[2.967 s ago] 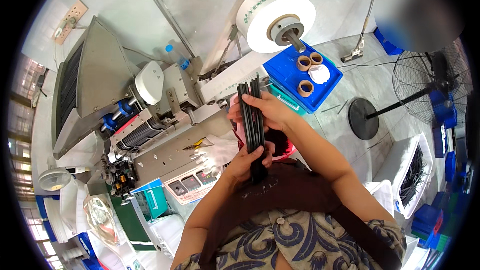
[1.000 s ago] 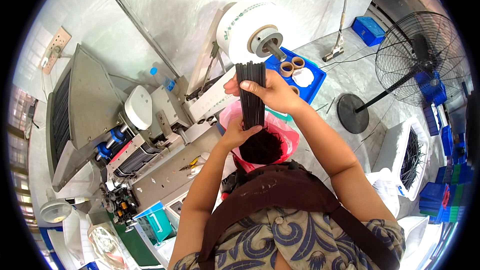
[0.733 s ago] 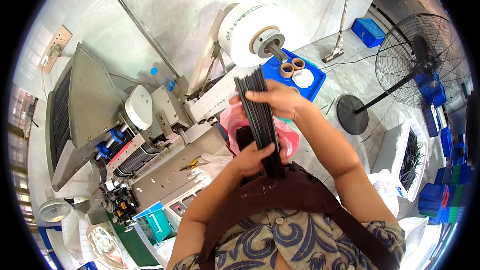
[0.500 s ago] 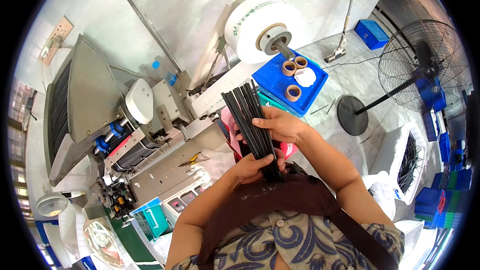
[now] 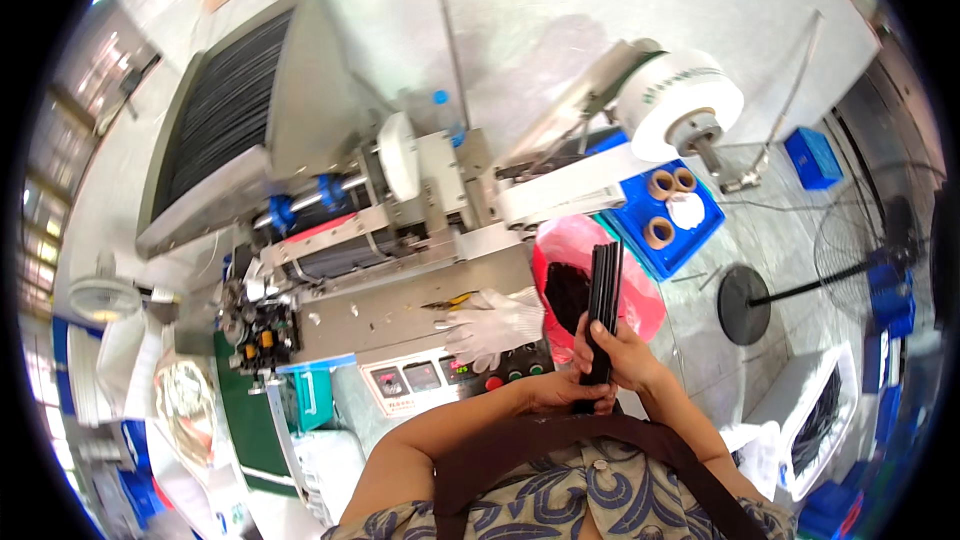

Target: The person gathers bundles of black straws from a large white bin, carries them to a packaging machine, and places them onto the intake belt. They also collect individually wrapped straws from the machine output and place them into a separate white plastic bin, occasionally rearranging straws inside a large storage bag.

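A bundle of thin black sticks (image 5: 604,285) stands nearly upright in front of my apron, its ends gathered close together. My right hand (image 5: 622,352) is wrapped round the bundle's middle, thumb across the front. Lower down, my left hand (image 5: 568,390) closes round the bottom end near the apron; some of its fingers are hidden behind the sticks. Just beyond the bundle is a pink plastic bag (image 5: 632,290) with a dark inside. To the left, white gloves (image 5: 490,325) and yellow-handled pliers (image 5: 452,301) lie on the machine's bench.
A machine (image 5: 330,240) with a hopper (image 5: 225,105) full of black sticks fills the left. A white roll (image 5: 675,105) hangs beyond a blue tray (image 5: 690,240) holding brown tape rings. Rightward are a standing fan (image 5: 745,305) and a white bin (image 5: 835,410) of black sticks.
My view has swung left, bringing more of the machine and bench in. The sticks, fanned out before, are now drawn into a tighter, more upright bundle; both hands still hold them.
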Motion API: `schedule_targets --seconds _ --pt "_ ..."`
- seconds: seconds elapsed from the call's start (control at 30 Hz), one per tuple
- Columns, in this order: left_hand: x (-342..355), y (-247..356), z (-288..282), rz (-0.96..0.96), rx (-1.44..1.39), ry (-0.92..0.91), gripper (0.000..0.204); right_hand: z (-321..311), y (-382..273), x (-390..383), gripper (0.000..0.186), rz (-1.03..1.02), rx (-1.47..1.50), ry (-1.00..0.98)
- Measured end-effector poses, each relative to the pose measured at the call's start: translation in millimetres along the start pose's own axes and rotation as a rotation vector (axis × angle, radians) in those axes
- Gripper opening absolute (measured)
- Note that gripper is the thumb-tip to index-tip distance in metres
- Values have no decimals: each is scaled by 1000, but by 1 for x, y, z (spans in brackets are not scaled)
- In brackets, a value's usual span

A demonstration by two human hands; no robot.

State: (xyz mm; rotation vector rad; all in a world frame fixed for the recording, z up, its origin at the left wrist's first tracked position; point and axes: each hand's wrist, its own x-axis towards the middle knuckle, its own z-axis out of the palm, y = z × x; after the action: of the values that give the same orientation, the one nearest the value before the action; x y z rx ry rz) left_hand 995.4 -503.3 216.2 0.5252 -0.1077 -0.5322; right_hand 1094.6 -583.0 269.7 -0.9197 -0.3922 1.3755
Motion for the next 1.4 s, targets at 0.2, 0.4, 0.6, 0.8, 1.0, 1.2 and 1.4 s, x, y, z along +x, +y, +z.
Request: schedule_targets --seconds 0.2,0.4,0.6,0.8,1.0,1.2,1.4 --pt "-48 -33 4 20 382 222 25 24 44 11 17 162 -309 -132" --pt "-77 -82 13 239 374 524 31 34 88 36 25 345 26 -117" --pt "-158 -135 37 301 241 765 27 122 130 50 31 359 -56 -310" --pt "-223 -139 33 514 392 826 25 232 99 98 32 -103 -799 -542" --pt "-357 -163 47 235 720 1032 30 393 -70 171 31 -1154 -1553 -167" --pt "-418 -216 -4 307 712 1333 36 367 -101 286 32 -1030 -2139 4" --pt "-467 -179 -1 219 636 1655 29 370 -101 289 41 -483 -1977 -231"
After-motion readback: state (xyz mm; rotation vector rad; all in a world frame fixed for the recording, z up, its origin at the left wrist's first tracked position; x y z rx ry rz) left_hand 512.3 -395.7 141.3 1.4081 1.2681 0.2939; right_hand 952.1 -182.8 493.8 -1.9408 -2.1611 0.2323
